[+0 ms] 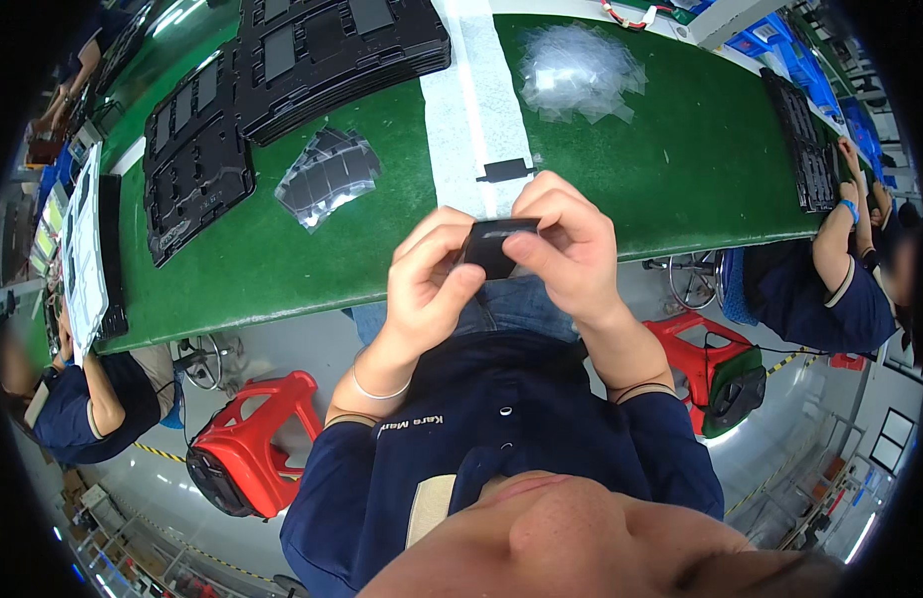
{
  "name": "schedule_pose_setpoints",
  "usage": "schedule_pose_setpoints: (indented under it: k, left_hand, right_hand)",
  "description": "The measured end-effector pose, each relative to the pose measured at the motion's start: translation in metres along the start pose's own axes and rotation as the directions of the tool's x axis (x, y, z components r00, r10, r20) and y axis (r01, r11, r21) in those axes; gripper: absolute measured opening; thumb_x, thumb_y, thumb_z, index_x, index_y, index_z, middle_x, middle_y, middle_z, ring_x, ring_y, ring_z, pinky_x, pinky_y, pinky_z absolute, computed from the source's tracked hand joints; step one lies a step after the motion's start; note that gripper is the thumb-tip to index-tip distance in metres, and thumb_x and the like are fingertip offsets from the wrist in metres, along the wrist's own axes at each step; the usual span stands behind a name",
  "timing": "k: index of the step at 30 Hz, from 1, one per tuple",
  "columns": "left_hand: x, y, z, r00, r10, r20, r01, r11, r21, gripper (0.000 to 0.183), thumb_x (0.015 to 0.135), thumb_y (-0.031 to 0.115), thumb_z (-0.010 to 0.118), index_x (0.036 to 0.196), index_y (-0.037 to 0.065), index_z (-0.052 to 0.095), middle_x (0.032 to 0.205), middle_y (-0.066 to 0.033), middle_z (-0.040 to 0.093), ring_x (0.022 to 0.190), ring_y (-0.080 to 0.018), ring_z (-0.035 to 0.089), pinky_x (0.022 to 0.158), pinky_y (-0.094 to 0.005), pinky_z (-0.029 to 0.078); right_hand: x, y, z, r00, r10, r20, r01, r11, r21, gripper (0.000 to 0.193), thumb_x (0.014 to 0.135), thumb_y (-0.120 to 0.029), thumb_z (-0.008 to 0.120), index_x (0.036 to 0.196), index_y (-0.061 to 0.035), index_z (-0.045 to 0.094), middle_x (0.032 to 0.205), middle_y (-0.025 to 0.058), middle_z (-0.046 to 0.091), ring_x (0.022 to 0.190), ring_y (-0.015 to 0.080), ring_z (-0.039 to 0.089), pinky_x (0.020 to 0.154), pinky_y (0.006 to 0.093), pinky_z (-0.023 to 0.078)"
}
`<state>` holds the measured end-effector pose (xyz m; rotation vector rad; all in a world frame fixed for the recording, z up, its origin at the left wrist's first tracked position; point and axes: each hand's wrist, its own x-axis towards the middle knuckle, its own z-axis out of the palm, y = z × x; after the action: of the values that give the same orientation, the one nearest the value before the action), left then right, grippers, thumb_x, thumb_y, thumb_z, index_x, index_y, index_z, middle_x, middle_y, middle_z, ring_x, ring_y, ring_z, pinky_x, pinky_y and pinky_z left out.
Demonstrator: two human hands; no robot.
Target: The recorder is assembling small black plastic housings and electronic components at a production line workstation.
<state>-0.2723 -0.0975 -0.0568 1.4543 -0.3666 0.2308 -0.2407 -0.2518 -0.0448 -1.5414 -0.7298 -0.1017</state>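
Note:
Both my hands are raised in front of me at the near edge of the green table (661, 204). Between them is a thin, glossy black rectangular piece (493, 249). My left hand (429, 274) pinches its left side with thumb and fingers. On the right side, my right hand (573, 244) grips it, thumb pressed on its face. Just beyond my fingers, a similar small black piece with narrow end tabs (505, 170) lies on a white cloth strip (466, 110). To the left, clear film sheets bearing black rectangles (330, 177) are fanned out on the table.
A loose pile of clear film pieces (581, 75) sits at the far right of the strip. Stacked black trays (347, 75) fill the far left, with more trays (802, 149) at the right edge. Red stools (257, 439) flank me. Other people work at both sides.

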Motion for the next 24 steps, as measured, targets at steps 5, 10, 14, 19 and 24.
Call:
schedule_pose_setpoints:
  k: [5, 10, 14, 19, 24]
  left_hand:
    - [-0.002, 0.01, -0.003, 0.94, -0.259, 0.221, 0.29, 0.95, -0.118, 0.015, 0.085, 0.009, 0.052, 0.084, -0.002, 0.061, 0.064, -0.0027, 0.056, 0.053, -0.0089, 0.052, 0.048, -0.0204, 0.04]
    - [-0.004, 0.005, -0.01, 0.952, -0.167, 0.258, 0.181, 0.983, -0.032, 0.019, 0.086, 0.01, 0.049, 0.076, 0.0, 0.061, 0.057, -0.0017, 0.054, 0.047, -0.0084, 0.049, 0.045, -0.0226, 0.038]
    - [-0.004, 0.008, -0.009, 0.954, -0.19, 0.233, 0.211, 0.975, -0.067, 0.018, 0.086, 0.011, 0.049, 0.076, 0.001, 0.06, 0.057, -0.0016, 0.054, 0.046, -0.0082, 0.048, 0.044, -0.0229, 0.037]
    - [-0.004, 0.014, -0.015, 0.922, -0.249, 0.298, 0.276, 0.96, -0.052, 0.018, 0.087, 0.011, 0.048, 0.08, 0.0, 0.06, 0.058, -0.001, 0.054, 0.045, -0.0079, 0.048, 0.043, -0.0222, 0.037]
    - [-0.005, 0.012, -0.02, 0.894, -0.267, 0.36, 0.352, 0.916, -0.195, 0.024, 0.089, 0.014, 0.044, 0.086, -0.004, 0.059, 0.059, -0.003, 0.055, 0.043, -0.0072, 0.046, 0.042, -0.0213, 0.037]
  right_hand:
    - [0.001, -0.003, 0.008, 0.966, 0.23, -0.121, -0.15, 0.875, 0.46, 0.011, 0.079, -0.002, 0.062, 0.087, 0.0048, 0.058, 0.088, 0.0106, 0.052, 0.065, 0.0105, 0.053, 0.047, 0.0185, 0.045]
    - [0.006, -0.006, 0.003, 0.99, 0.04, -0.136, -0.015, 0.983, 0.184, 0.02, 0.074, -0.001, 0.066, 0.093, 0.0019, 0.062, 0.082, 0.0093, 0.057, 0.062, 0.0118, 0.055, 0.049, 0.021, 0.046]
    - [0.005, -0.014, 0.005, 0.979, -0.124, -0.163, 0.096, 0.981, -0.167, 0.03, 0.068, 0.001, 0.068, 0.098, -0.0025, 0.065, 0.075, 0.0072, 0.061, 0.064, 0.0141, 0.058, 0.054, 0.0237, 0.047]
    - [0.012, -0.018, -0.004, 0.998, -0.059, -0.004, 0.058, 0.988, -0.147, 0.037, 0.066, -0.002, 0.07, 0.102, -0.0043, 0.064, 0.077, 0.0077, 0.061, 0.068, 0.0161, 0.059, 0.057, 0.0256, 0.047]
    - [0.012, -0.01, -0.006, 0.997, 0.005, 0.077, 0.0, 0.998, -0.06, 0.042, 0.063, -0.007, 0.073, 0.103, -0.005, 0.064, 0.078, 0.0079, 0.062, 0.067, 0.0155, 0.058, 0.058, 0.0235, 0.045]
